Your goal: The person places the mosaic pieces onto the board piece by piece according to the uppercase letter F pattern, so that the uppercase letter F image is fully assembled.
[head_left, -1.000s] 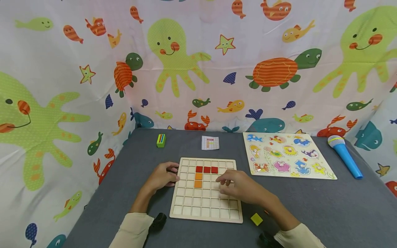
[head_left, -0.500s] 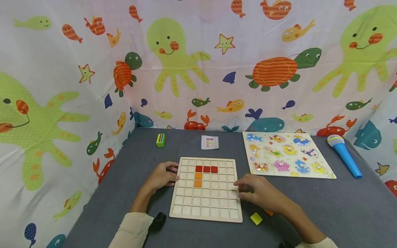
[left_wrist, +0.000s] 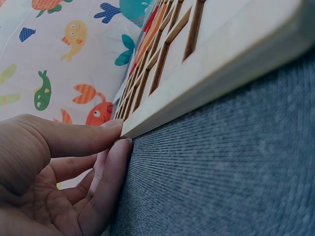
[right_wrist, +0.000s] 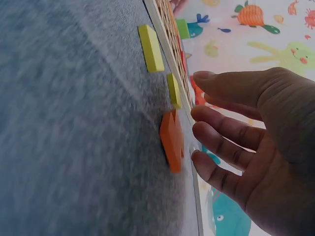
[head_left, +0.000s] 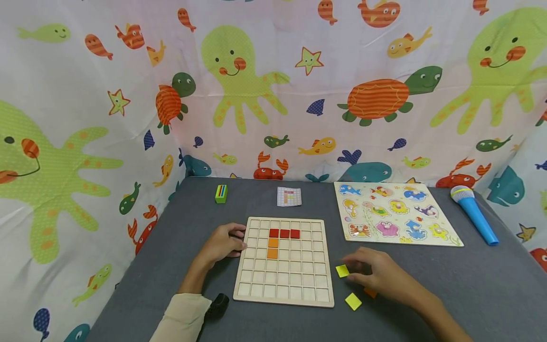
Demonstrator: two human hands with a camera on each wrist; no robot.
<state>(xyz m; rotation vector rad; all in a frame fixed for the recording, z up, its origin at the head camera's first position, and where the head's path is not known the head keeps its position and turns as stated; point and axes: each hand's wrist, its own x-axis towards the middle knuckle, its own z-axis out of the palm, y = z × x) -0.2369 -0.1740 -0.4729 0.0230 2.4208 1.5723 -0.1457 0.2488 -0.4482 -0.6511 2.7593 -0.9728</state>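
A wooden grid board (head_left: 283, 290) lies on the grey table, with three red tiles (head_left: 284, 233) in a row and two orange tiles (head_left: 272, 243) below the leftmost red one. My left hand (head_left: 221, 244) pinches the board's left edge between thumb and fingers, seen closely in the left wrist view. Right of the board, my right hand (head_left: 378, 273) hovers with fingers loosely bent and nothing between them. Near its fingertips lies a yellow tile (head_left: 342, 270); a second yellow tile (head_left: 353, 301) sits closer to me. Loose orange (right_wrist: 172, 140) lies below the hand, partly hidden in the head view.
A small pattern card (head_left: 289, 196) lies behind the board, and a green block with coloured stripes (head_left: 221, 194) stands to its left. At the back right are a sea-animal puzzle board (head_left: 401, 213) and a blue toy microphone (head_left: 475, 216). A printed curtain hangs behind the table.
My right hand has moved from over the board rightward and toward me, to above the loose tiles, uncovering a yellow one. My left hand has stayed at the board's edge.
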